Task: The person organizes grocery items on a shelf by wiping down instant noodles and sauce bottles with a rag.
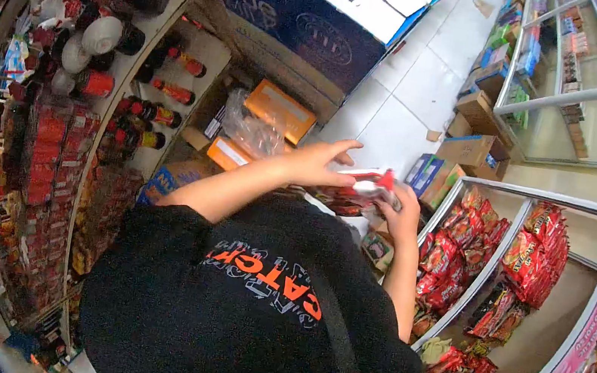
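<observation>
My left hand [326, 161] reaches across in front of my chest with its fingers apart, and its lower fingertip lies at the edge of a red-and-white packet [373, 185]. Blurred by motion, the packet sits in the curled fingers of my right hand [403, 213]. Just below both hands, partly hidden by my shirt, lie more red packets [338, 206].
On the left, shelves hold bottles [174, 93] and red packs. A big dark blue carton [296, 41] stands ahead, with orange boxes [278, 111] nearby. To the right, a white-framed rack [516, 236] holds red sachets [536, 258]. Tiled floor [404, 87] runs between.
</observation>
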{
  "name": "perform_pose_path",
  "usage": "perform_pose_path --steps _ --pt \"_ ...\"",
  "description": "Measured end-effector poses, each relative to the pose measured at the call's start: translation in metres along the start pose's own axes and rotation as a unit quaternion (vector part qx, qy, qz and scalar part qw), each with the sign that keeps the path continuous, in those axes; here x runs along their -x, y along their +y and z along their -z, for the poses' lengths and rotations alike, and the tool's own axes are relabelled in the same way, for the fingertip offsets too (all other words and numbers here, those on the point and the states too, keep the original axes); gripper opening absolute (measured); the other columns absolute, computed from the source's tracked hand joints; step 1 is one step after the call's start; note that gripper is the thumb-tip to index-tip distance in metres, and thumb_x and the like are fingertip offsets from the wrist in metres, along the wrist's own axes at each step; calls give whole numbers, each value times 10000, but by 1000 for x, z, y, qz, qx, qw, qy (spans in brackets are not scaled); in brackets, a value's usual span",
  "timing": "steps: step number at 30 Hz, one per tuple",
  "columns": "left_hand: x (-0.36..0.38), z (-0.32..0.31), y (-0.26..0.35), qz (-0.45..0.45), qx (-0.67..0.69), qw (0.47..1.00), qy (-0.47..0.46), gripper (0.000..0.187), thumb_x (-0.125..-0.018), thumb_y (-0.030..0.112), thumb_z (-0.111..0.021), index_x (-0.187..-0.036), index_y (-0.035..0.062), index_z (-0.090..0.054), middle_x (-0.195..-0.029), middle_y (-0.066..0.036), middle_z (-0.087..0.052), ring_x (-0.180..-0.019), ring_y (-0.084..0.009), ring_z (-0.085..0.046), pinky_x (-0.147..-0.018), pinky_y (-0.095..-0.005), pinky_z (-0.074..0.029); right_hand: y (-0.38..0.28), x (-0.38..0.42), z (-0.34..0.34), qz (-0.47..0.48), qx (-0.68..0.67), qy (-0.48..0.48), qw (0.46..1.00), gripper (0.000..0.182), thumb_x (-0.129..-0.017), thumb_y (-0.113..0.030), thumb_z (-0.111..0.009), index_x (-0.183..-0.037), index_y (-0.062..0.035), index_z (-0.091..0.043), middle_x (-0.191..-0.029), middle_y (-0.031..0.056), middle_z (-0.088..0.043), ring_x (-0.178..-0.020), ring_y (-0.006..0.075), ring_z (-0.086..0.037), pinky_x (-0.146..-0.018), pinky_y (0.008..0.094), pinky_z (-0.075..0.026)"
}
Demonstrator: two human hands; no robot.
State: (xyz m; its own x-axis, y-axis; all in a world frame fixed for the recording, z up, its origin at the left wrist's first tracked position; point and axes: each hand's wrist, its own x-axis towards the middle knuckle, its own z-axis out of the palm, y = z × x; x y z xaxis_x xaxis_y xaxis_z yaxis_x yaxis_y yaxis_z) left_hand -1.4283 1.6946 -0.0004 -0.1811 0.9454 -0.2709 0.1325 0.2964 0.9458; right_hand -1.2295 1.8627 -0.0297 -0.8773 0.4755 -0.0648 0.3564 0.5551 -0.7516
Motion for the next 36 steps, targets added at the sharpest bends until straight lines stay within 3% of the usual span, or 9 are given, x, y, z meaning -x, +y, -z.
perform_pose_path --steps 3,7,12,15,17,20,23,30,36 --pt "-14 8 -24 -111 -2 993 35 765 -696 291 -669 -1291 27 -267 -1194 -168 -463 -1118 -240 -438 -946 -363 -338 -3 13 19 -30 -58 123 990 320 -634 -36 -657 -945 1 -591 -939 104 -565 -906 235 -527 -807 308 -396" --pt "-31 -12 -20 -156 225 960 -49 791 -673 214 -700 -1310 73 -253 -1251 -136 -405 -1168 -243 -385 -988 -367 -294 26 36 21 -148 -267 198 931 316 -665 -77 -661 -961 -4 -577 -1006 95 -542 -935 200 -506 -840 302 -379" --pt "-50 -65 1 -98 229 968 41 599 -685 165 -716 -1159 -10 -395 -1084 -115 -515 -1011 -157 -478 -901 -304 -369 15 58 23 -159 -189 298 922 326 -711 -108 -660 -1002 -9 -551 -1027 82 -533 -939 187 -511 -825 297 -394" --pt "-50 -72 12 -111 182 975 68 492 -702 147 -687 -1112 20 -446 -1013 -97 -559 -958 -152 -519 -843 -297 -407 8 63 34 -87 -399 494 768 258 -814 -78 -552 -1062 -26 -499 -1054 108 -523 -899 202 -537 -810 319 -444" --pt "-47 -70 20 -108 -21 993 41 532 -674 187 -717 -1103 7 -458 -1011 -146 -560 -962 -216 -543 -846 -319 -412 0 68 49 -81 -400 552 728 243 -837 -72 -511 -1075 -26 -483 -1062 109 -517 -916 203 -530 -830 324 -441" --pt "-49 -92 16 -159 -140 977 34 521 -628 178 -712 -1069 11 -490 -971 -180 -567 -925 -320 -545 -811 -350 -426 -11 74 60 46 -77 476 875 316 -837 -228 -518 -1076 -23 -503 -1076 152 -514 -984 258 -507 -853 390 -409" --pt "-55 -122 22 -179 -126 976 14 479 -639 138 -670 -1064 10 -489 -951 -186 -566 -907 -345 -538 -781 -370 -428 -32 62 55 110 96 323 935 348 -814 -304 -517 -1008 -18 -558 -1083 202 -507 -997 320 -498 -877 420 -371" --pt "-41 -169 24 -119 -41 984 125 407 -655 102 -667 -1021 4 -515 -919 -148 -580 -875 -243 -564 -773 -324 -427 34 75 46 122 113 287 943 217 -726 -155 -569 -919 -61 -594 -1083 165 -508 -985 326 -497 -858 394 -389" --pt "-18 -208 37 -60 -76 983 154 422 -661 118 -676 -1038 12 -518 -938 -145 -571 -904 -248 -554 -796 -322 -419 104 120 69 5 74 264 962 175 -740 -161 -561 -863 -39 -587 -1022 164 -529 -955 326 -505 -841 386 -396"
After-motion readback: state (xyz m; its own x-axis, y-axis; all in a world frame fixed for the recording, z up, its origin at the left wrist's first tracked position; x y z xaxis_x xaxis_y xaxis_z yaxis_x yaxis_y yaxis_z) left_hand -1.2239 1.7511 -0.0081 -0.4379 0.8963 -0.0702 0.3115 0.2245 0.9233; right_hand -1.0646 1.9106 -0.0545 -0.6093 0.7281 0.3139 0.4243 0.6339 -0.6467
